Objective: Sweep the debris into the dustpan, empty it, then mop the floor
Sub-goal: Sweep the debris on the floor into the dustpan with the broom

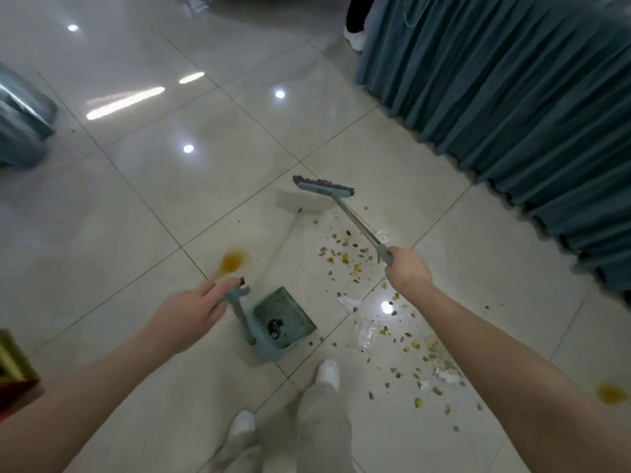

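Observation:
A teal dustpan [286,319] stands on the tiled floor just ahead of my feet, with a small dark clump inside. My left hand [191,312] grips the top of its upright handle. My right hand [408,271] is closed around the end of a broom handle. The broom head [322,187] is lifted slightly over the floor, farther out than the debris. Scattered debris [382,322], brown and yellow bits with white scraps, covers the tiles from under the broom handle to the right of the dustpan.
An orange liquid stain [232,261] lies left of the dustpan, another orange stain [611,394] at far right. A teal pleated cloth skirt [512,97] runs along the right. Another person's white shoe [355,37] shows at the top. A teal covered object [20,121] sits far left.

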### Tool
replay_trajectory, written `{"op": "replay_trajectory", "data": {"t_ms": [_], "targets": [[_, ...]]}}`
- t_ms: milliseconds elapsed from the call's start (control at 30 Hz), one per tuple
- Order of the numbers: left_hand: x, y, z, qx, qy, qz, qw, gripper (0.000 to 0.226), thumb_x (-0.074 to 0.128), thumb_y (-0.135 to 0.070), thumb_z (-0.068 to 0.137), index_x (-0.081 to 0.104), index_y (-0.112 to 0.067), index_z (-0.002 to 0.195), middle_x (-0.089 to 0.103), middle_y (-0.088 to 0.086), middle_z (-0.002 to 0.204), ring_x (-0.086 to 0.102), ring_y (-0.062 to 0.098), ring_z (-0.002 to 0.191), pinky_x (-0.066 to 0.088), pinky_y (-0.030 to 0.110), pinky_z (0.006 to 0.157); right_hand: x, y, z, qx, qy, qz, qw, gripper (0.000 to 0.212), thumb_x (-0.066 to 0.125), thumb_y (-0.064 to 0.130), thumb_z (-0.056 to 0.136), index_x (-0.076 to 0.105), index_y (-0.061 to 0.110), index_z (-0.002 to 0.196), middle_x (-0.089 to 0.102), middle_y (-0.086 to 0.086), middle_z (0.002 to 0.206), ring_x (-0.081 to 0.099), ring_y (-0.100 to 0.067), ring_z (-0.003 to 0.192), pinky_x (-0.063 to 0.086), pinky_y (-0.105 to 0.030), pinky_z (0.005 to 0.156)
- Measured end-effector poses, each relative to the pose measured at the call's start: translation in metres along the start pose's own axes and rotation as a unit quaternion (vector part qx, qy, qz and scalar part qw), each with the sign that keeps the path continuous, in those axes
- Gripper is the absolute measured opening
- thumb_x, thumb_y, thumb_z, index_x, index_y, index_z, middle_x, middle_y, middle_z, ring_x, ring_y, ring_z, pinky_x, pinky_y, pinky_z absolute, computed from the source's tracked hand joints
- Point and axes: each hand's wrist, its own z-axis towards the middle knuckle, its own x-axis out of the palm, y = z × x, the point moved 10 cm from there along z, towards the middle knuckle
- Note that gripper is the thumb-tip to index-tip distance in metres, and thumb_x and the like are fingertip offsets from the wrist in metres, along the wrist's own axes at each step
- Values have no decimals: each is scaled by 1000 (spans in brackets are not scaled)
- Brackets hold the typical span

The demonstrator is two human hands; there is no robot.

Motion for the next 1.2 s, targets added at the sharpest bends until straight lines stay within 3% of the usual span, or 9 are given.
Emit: {"op": "replay_trajectory", "data": {"t_ms": [100, 167, 300, 433, 533, 633, 833, 1067, 1200], "targets": [[-10, -7, 21, 27, -28, 5, 999, 43, 32, -38, 91, 47, -27, 130, 60, -1, 80, 50, 19, 42, 39, 26, 38, -9, 10, 57, -26, 7, 3, 1000, 50, 41, -7, 83, 58, 22, 119, 59, -7, 81, 60, -26, 69, 54, -33, 58], [-13, -10, 39, 35, -34, 7, 999, 43, 34, -36, 90, 48, -24, 129, 58, -1, 78, 48, 20, 41, 39, 27, 36, -9, 15, 93, -36, 16, -3, 999, 47, 40, -7, 85, 59, 22, 117, 57, -5, 77, 58, -24, 65, 50, -30, 52], [-16, -13, 78, 39, -26, 5, 999, 44, 33, -37, 91, 48, -23, 130, 58, -1, 81, 46, 17, 43, 40, 27, 39, -4, 24, 152, -52, 26, -3, 998, 39, 40, -5, 88, 59, 17, 114, 48, 0, 69, 54, -21, 65, 41, -26, 52], [-8, -12, 102, 42, -5, -5, 999, 45, 29, -40, 94, 44, -22, 133, 56, -4, 82, 42, 10, 47, 44, 24, 41, 9, 32, 192, -68, 27, -26, 997, 31, 40, -5, 91, 57, 9, 113, 44, -2, 67, 54, -23, 68, 44, -28, 54], [-3, -9, 108, 41, -1, -23, 999, 48, 24, -45, 96, 40, -24, 137, 56, -4, 85, 48, 14, 51, 49, 31, 44, 31, 31, 213, -64, 66, -38, 995, 31, 40, -3, 92, 56, 7, 116, 41, -1, 68, 46, -17, 60, 35, -25, 46], [-2, -9, 107, 35, 3, -23, 999, 53, 17, -50, 97, 40, -23, 137, 55, -5, 85, 47, 11, 53, 48, 28, 45, 54, 25, 217, -49, 104, -33, 993, 33, 40, -1, 92, 57, 6, 120, 43, -3, 70, 47, -17, 60, 35, -25, 47], [-11, -10, 101, 31, -5, -33, 999, 45, 36, -37, 92, 46, -19, 132, 58, -1, 82, 51, 19, 50, 45, 29, 44, 78, 2, 160, -49, 135, -66, 987, 41, 38, -2, 93, 48, 12, 130, 43, -2, 69, 46, -14, 56, 34, -25, 43], [-22, 2, 60, 16, -4, -47, 999, 46, 34, -42, 89, 45, -27, 131, 59, -6, 86, 46, 14, 49, 45, 27, 46, 92, -55, 42, -47, 164, -134, 976, 62, 32, -5, 89, 38, 28, 141, 42, 2, 71, 42, -10, 52, 33, -22, 42], [-19, 12, 20, 4, -6, -45, 999, 47, 31, -46, 88, 43, -31, 131, 61, -4, 89, 58, 22, 53, 49, 30, 50, 97, -74, -36, -46, 170, -147, 973, 61, 35, -1, 92, 32, 34, 142, 45, 4, 72, 45, -9, 54, 36, -20, 44]]}}
